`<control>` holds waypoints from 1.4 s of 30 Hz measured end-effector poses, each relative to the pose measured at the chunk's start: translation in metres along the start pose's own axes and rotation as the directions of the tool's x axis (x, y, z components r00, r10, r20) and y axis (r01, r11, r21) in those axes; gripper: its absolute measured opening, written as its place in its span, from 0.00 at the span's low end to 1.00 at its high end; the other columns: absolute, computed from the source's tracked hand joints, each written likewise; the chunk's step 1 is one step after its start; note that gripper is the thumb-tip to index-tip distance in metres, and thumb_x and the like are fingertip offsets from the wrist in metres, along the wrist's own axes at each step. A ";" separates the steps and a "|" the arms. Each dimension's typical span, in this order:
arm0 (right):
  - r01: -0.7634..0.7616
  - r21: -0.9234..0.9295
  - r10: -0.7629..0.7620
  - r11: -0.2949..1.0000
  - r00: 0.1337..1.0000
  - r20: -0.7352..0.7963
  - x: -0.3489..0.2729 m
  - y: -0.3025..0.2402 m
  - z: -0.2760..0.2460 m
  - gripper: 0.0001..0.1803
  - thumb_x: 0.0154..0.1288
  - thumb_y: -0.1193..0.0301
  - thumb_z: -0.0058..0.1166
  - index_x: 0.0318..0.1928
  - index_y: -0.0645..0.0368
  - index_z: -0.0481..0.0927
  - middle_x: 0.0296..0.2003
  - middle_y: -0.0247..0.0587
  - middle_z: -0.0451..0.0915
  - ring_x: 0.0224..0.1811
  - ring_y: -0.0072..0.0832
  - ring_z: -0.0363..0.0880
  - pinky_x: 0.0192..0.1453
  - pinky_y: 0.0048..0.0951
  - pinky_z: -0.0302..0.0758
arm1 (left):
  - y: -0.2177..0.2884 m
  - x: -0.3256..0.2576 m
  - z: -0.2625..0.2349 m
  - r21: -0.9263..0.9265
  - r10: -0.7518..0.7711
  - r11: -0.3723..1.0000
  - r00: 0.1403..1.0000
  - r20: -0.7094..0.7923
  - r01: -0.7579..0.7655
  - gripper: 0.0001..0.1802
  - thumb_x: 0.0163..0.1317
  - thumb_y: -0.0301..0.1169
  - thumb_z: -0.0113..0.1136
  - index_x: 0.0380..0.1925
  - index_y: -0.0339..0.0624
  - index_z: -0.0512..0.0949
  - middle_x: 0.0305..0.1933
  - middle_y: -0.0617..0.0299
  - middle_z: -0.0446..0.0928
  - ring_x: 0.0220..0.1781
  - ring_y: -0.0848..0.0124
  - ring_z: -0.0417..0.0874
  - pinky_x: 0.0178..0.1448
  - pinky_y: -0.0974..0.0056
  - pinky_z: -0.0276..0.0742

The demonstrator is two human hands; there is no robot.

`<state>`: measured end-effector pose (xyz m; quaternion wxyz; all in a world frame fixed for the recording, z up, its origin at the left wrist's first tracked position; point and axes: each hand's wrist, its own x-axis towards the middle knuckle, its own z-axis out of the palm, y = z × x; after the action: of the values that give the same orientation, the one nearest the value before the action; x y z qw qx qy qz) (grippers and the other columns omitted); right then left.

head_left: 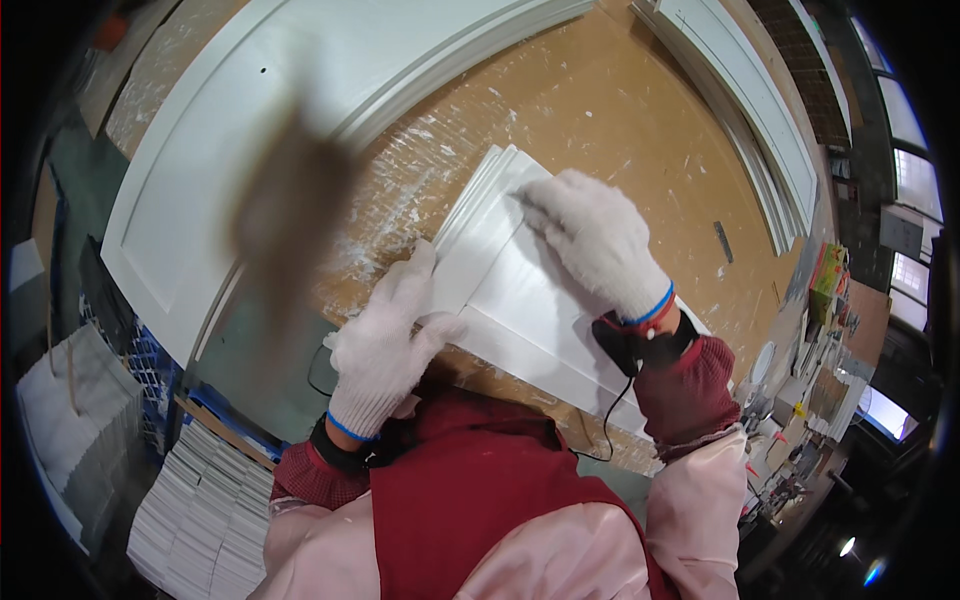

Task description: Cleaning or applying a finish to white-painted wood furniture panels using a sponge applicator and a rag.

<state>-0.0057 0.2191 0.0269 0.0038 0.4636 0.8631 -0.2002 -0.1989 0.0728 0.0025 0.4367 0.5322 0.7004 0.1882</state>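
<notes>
A small stack of white framed panels lies on the worktable in front of me, its near edge at my body. My left hand, in a white knitted glove, rests at the stack's left edge. Its fingers stretch along that side and the thumb points toward the near corner, apart from them. My right hand, gloved the same way, presses on the far part of the top panel. Its fingers are bent and held together over the surface; whether something small is under them is hidden. A dark wrist strap with a black cable circles my right wrist.
The brown tabletop is smeared with white. A large white panel stack stands at the left, another at the far right. A dark metal strip lies on the right. A blurred brown shape hides part of the left stack.
</notes>
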 end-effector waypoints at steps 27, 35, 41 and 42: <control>-0.099 -0.148 0.095 0.984 0.995 -0.029 -0.043 -0.006 0.022 0.09 0.57 0.73 0.50 0.40 0.53 0.75 0.31 0.42 0.77 0.36 0.44 0.77 0.36 0.42 0.73 | -0.010 -0.002 0.008 0.088 0.134 0.988 0.987 -0.090 -0.126 0.42 0.54 0.42 0.67 0.68 0.49 0.61 0.63 0.50 0.70 0.59 0.57 0.77 0.59 0.59 0.75; 0.242 0.134 -0.269 0.961 0.930 0.250 -0.090 0.008 0.013 0.09 0.58 0.70 0.51 0.40 0.52 0.75 0.31 0.37 0.75 0.35 0.42 0.75 0.36 0.39 0.74 | -0.003 0.000 0.004 0.005 0.042 0.999 0.999 -0.012 -0.042 0.41 0.54 0.40 0.66 0.68 0.45 0.62 0.64 0.46 0.69 0.66 0.56 0.71 0.65 0.58 0.69; -0.154 0.165 0.126 0.974 0.978 0.169 -0.166 0.031 -0.002 0.11 0.56 0.71 0.54 0.41 0.55 0.78 0.28 0.38 0.76 0.32 0.39 0.76 0.34 0.36 0.74 | -0.001 0.002 0.003 -0.118 0.013 0.993 1.000 -0.003 -0.014 0.40 0.54 0.35 0.65 0.66 0.31 0.62 0.56 0.45 0.73 0.54 0.63 0.78 0.56 0.64 0.74; -0.186 0.181 0.173 0.966 0.981 0.085 -0.178 0.034 0.002 0.12 0.55 0.72 0.53 0.42 0.56 0.77 0.28 0.39 0.75 0.33 0.41 0.76 0.34 0.37 0.73 | -0.006 0.002 0.005 -0.180 0.040 0.983 0.999 -0.023 -0.044 0.40 0.54 0.34 0.65 0.66 0.30 0.62 0.54 0.47 0.74 0.51 0.65 0.78 0.54 0.65 0.75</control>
<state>0.1226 0.0926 0.0482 0.0078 0.5309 0.7941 -0.2957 -0.1986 0.0717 -0.0057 0.4724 0.5033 0.6732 0.2652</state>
